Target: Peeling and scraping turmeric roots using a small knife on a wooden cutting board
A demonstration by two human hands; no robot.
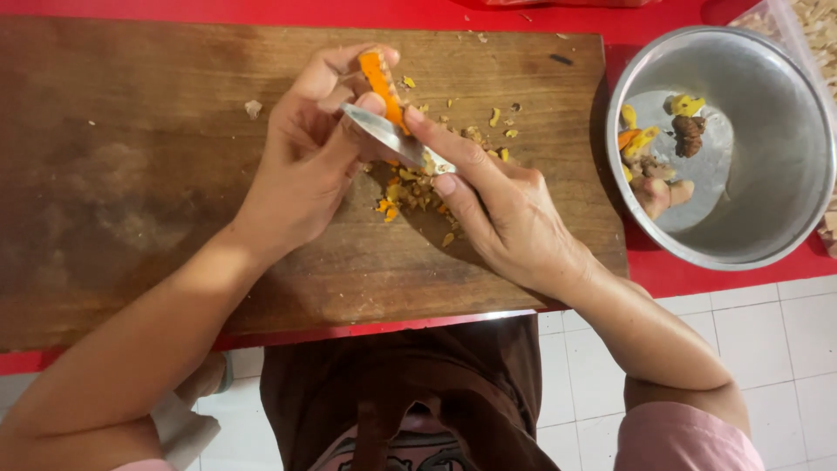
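Observation:
My left hand [305,157] pinches a small orange root piece [378,80] between thumb and fingertips above a dark wooden cutting board [139,174]. My right hand [501,205] grips a small metal knife [392,138], its blade laid against the orange piece. Under both hands lies a scatter of brown and orange peel scraps [414,187] on the board.
A round metal bowl [767,218] stands at the right on the red table [663,270], with several yellow, orange and brown root pieces [654,148] inside. A clear container with pale bits [815,26] sits at the top right corner. White floor tiles show below.

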